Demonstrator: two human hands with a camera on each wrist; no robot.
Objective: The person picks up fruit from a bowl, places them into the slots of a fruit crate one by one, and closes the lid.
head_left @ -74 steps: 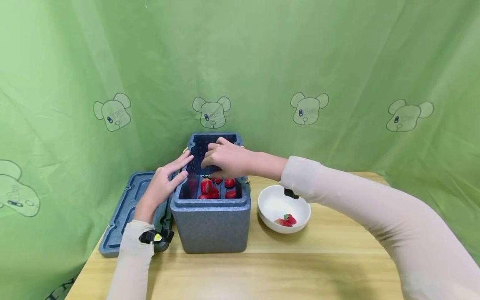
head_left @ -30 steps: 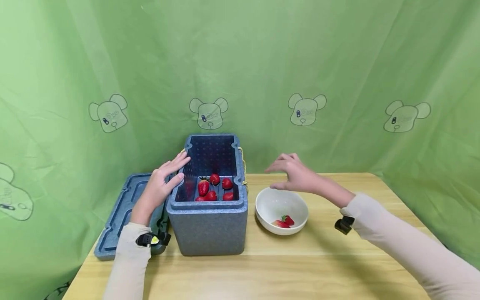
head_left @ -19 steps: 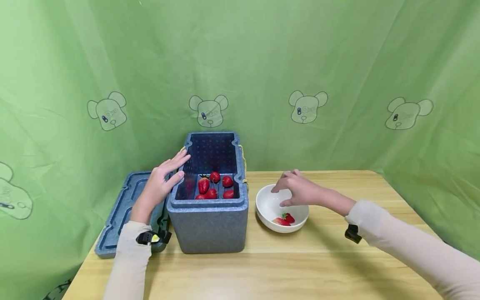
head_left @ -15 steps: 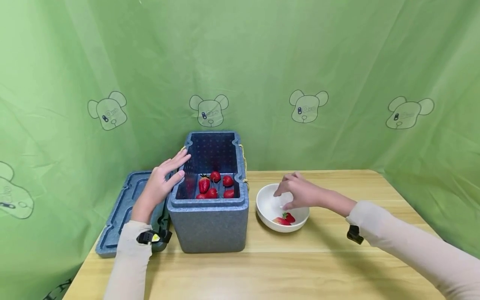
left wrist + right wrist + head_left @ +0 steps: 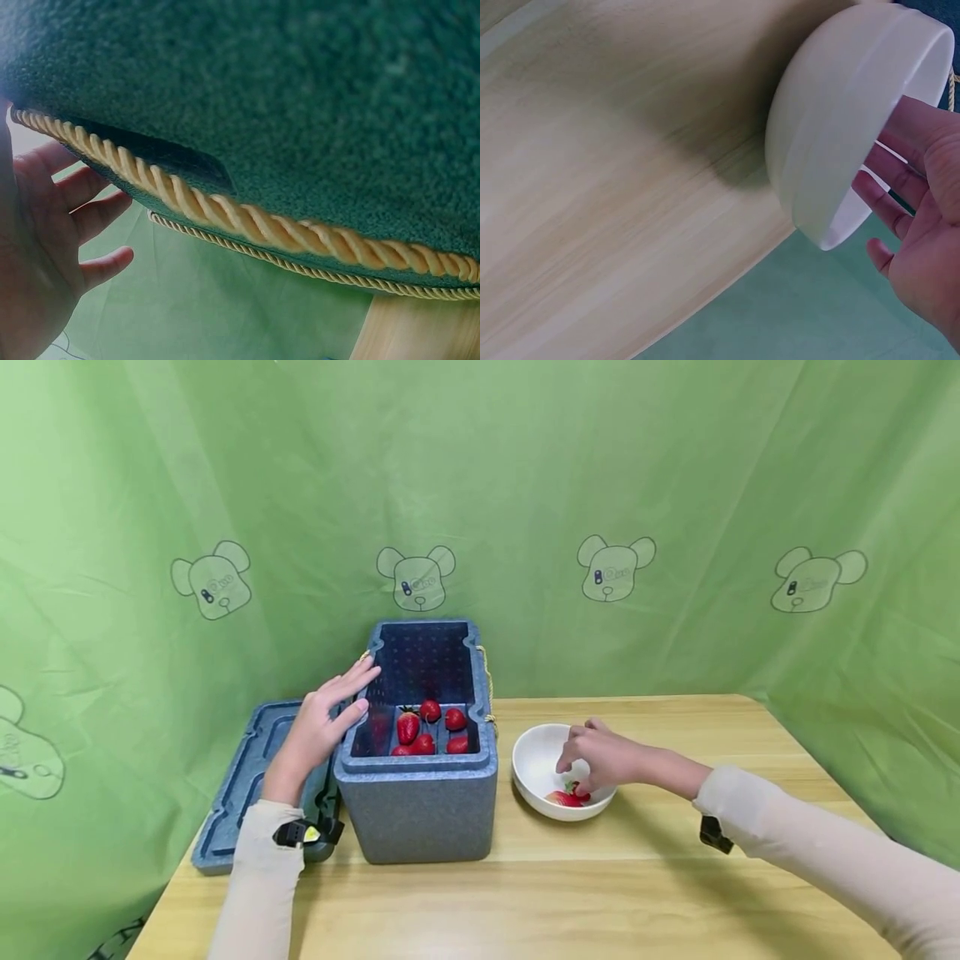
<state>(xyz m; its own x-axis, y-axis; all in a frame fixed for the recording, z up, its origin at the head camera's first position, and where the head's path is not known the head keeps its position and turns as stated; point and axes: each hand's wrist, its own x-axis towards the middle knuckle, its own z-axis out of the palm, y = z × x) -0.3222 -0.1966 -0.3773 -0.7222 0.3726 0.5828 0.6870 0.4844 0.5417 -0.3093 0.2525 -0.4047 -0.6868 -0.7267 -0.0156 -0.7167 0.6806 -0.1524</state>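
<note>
In the head view, my right hand reaches into a white bowl, fingers bent downward and thumb apart from them. The thumb tip is at a strawberry with a green leafy top, partly covering it; whether they touch is unclear. Another strawberry lies beside it in the bowl. My left hand rests with spread fingers on the left rim of a grey-blue foam box. Inside this box lie several strawberries. In the right wrist view, the bowl hides the fingertips.
The box's lid lies on the wooden table to the left, partly under the left forearm. Yellow rope runs along the box's sides. A green curtain hangs behind the table.
My right hand has come out of the foam box, moved right over the bowl, then lowered into it toward the strawberries. The left hand has stayed on the box rim.
</note>
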